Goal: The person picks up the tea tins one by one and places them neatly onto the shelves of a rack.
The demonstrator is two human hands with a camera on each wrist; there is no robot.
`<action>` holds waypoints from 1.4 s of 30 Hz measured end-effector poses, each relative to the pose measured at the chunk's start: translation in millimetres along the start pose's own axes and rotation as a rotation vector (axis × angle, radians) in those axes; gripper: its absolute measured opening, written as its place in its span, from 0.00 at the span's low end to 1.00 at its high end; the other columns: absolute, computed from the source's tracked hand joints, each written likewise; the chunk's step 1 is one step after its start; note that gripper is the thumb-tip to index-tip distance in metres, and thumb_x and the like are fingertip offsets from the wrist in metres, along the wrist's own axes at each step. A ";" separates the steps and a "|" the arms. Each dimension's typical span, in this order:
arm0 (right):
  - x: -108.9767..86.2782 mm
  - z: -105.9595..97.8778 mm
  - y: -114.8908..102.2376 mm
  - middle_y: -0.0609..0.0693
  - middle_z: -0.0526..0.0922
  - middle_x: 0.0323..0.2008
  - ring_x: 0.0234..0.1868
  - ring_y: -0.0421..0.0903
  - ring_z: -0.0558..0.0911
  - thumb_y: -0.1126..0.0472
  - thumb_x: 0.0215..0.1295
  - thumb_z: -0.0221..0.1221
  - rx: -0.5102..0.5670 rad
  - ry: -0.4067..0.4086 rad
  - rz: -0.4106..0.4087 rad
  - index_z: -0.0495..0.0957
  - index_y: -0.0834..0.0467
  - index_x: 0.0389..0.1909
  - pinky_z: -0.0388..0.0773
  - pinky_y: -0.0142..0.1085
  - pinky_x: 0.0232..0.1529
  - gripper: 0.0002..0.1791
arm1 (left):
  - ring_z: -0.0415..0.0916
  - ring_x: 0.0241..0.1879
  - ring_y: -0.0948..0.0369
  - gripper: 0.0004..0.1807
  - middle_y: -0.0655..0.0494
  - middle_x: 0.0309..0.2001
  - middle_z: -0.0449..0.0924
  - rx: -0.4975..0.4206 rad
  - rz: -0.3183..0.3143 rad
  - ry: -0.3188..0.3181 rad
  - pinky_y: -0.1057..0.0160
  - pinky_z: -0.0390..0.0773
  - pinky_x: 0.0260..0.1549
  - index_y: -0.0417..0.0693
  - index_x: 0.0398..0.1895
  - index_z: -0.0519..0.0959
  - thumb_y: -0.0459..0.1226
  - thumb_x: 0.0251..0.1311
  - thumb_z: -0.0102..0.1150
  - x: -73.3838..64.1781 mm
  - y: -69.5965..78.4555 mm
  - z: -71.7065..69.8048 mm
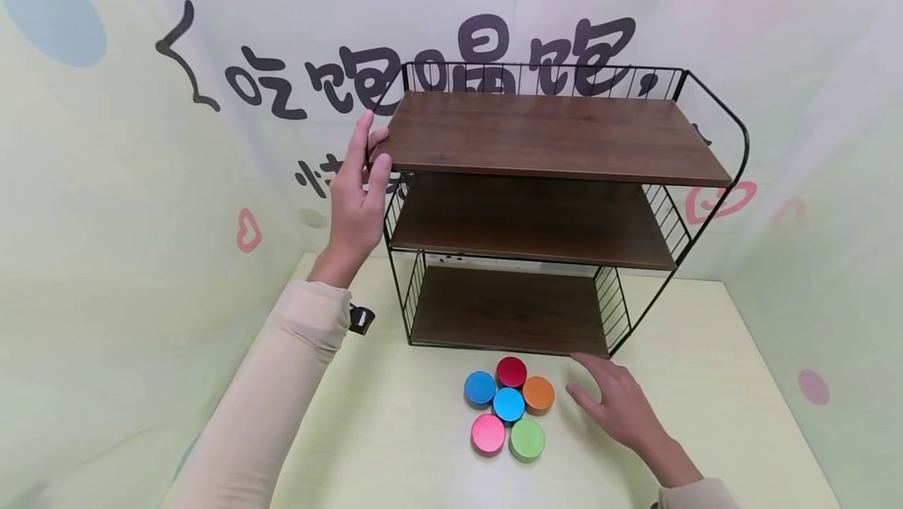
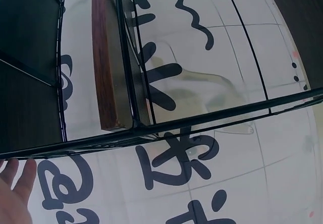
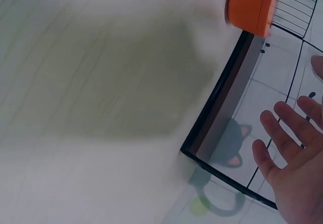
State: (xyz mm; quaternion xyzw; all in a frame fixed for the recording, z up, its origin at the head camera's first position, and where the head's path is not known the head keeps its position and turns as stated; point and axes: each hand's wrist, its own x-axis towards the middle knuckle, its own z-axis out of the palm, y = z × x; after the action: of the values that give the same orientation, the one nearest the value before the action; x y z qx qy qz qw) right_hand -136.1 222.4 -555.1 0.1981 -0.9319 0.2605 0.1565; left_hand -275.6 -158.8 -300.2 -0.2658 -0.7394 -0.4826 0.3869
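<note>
A three-tier rack [image 1: 557, 136] with dark brown boards and a black wire frame stands on the table. At its upper left front corner my left hand [image 1: 357, 199] holds the side frame, the thumb at the front and a finger curled over the side. In the left wrist view only fingers [image 2: 22, 181] show, at the black bar. My right hand [image 1: 621, 407] is held near the rack's lower right front corner, fingers loosely spread, holding nothing. Left of it, in front of the rack, sit small round tins: orange [image 1: 538, 394], red [image 1: 511, 372], blue [image 1: 480, 388], light blue [image 1: 509, 405], pink [image 1: 488, 434] and green [image 1: 527, 439].
The pale table [image 1: 395, 446] is bounded by light fabric walls [image 1: 141, 179] at the back and sides, printed with dark characters and coloured spots. A black band with a small device [image 1: 361, 318] is on the left wrist.
</note>
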 end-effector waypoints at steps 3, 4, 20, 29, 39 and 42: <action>0.0 6.0 -1.1 0.54 0.83 0.54 0.54 0.57 0.81 0.53 0.58 0.70 0.014 -0.023 -0.014 0.79 0.59 0.58 0.74 0.57 0.53 0.28 | 0.71 0.63 0.61 0.28 0.46 0.62 0.76 0.004 0.021 -0.002 0.64 0.71 0.56 0.45 0.76 0.60 0.35 0.75 0.47 -0.5 -1.7 0.2; 0.1 7.9 -1.5 0.53 0.83 0.54 0.54 0.57 0.82 0.53 0.57 0.71 0.020 -0.029 -0.021 0.79 0.58 0.58 0.75 0.57 0.53 0.28 | 0.71 0.63 0.61 0.28 0.46 0.62 0.76 0.002 0.020 -0.001 0.64 0.71 0.56 0.45 0.76 0.60 0.34 0.74 0.47 -0.5 -1.5 0.4; 0.5 29.0 -10.6 0.51 0.83 0.56 0.60 0.55 0.79 0.61 0.52 0.74 0.247 -0.165 0.108 0.79 0.59 0.59 0.73 0.53 0.59 0.30 | 0.70 0.64 0.58 0.29 0.46 0.62 0.76 -0.007 0.034 0.020 0.62 0.65 0.60 0.40 0.75 0.60 0.28 0.72 0.48 -1.4 -6.7 3.0; -2.7 37.8 -10.8 0.50 0.83 0.56 0.61 0.54 0.78 0.58 0.54 0.74 0.279 -0.221 0.134 0.80 0.58 0.59 0.71 0.53 0.61 0.29 | 0.70 0.63 0.50 0.27 0.33 0.59 0.75 -0.030 -0.003 0.044 0.62 0.65 0.60 0.30 0.72 0.60 0.24 0.69 0.47 -1.1 23.0 4.4; -3.9 44.2 -14.0 0.51 0.83 0.56 0.60 0.55 0.78 0.57 0.53 0.74 0.264 -0.246 0.167 0.79 0.57 0.59 0.72 0.53 0.60 0.30 | 0.70 0.64 0.52 0.28 0.35 0.60 0.75 -0.041 0.004 0.050 0.62 0.65 0.61 0.31 0.72 0.60 0.24 0.69 0.47 -1.5 26.4 5.3; -4.3 45.9 -15.1 0.50 0.83 0.56 0.60 0.55 0.78 0.58 0.53 0.75 0.260 -0.239 0.183 0.79 0.57 0.59 0.72 0.53 0.61 0.31 | 0.70 0.64 0.51 0.27 0.32 0.59 0.74 -0.039 0.010 0.055 0.61 0.65 0.61 0.30 0.71 0.60 0.24 0.69 0.47 -1.9 26.1 5.4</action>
State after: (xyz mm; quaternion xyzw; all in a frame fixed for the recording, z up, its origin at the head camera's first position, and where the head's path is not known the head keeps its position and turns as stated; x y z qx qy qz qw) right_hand -134.3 186.7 -587.8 0.1608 -0.9164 0.3665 -0.0065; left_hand -256.3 -143.7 -289.8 -0.2636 -0.7177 -0.5021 0.4042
